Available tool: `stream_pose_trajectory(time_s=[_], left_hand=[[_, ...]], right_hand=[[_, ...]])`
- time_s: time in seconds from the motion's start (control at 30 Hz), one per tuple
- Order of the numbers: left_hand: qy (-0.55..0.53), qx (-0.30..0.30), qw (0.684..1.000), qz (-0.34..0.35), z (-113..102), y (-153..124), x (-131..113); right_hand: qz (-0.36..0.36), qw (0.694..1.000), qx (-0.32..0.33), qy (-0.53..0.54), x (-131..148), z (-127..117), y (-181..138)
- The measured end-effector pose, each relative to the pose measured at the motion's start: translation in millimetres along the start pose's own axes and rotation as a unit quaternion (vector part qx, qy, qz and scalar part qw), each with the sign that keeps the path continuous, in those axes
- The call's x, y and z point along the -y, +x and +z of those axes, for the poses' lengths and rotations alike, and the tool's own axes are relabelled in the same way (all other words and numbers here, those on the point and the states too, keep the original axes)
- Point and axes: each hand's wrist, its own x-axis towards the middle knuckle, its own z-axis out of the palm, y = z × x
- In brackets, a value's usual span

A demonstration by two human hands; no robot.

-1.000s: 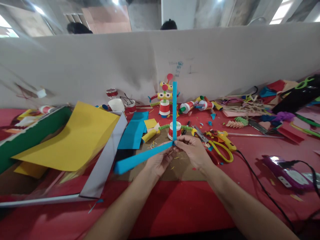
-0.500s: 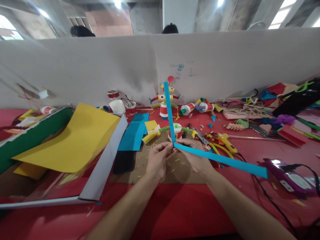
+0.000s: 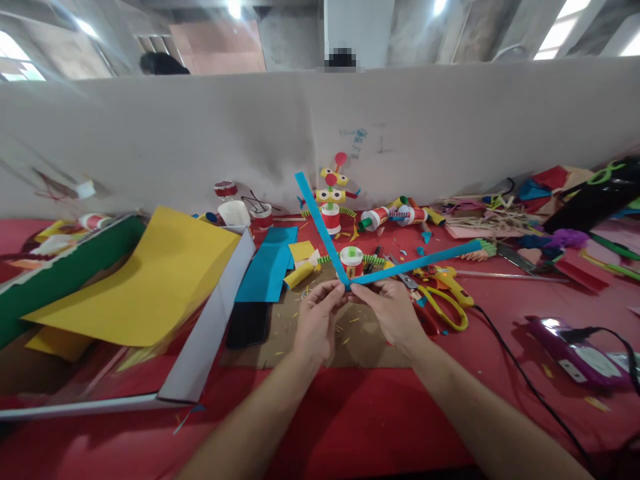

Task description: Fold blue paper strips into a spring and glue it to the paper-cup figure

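Note:
Two blue paper strips meet at a folded corner between my hands, making a wide V. One blue paper strip rises up and to the left; the other blue strip slants up to the right. My left hand pinches the corner with thumb and fingers, and my right hand pinches it from the other side. Just beyond the corner stands a red and white paper cup with green folded-paper arms. Behind it is a finished-looking paper cup figure with round eyes and a red nose.
A box holding a yellow sheet lies at left. Blue sheets and a dark phone sit beside a cardboard mat. Yellow-handled scissors, a yellow glue gun and a purple power strip lie at right.
The right strip has swung from pointing down to the right to pointing up to the right. The left strip leans further left. Both hands keep their pinch at the corner.

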Motion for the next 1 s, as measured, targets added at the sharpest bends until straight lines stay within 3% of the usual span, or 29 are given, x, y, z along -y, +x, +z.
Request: stream_pose_trajectory(time_s=[0.23,0.5,0.77,1.0], left_hand=[[0.068,0.022,0.997,-0.038,-2.9,3.8,-13.7],[0.012,0.002,0.997,-0.079,-4.1,6.3,-12.2],[-0.020,-0.011,0.997,-0.073,-2.9,6.0,-6.0],[0.126,0.067,0.987,-0.067,-8.0,7.4,-17.9]], right_hand=[[-0.005,0.996,-0.017,-0.090,0.5,-3.3,-0.6],[0.011,1.000,0.010,-0.017,-1.5,-3.6,2.1],[0.023,0.999,0.023,-0.003,3.1,-4.2,2.1],[0.007,0.997,0.013,-0.073,7.4,-9.8,5.6]])
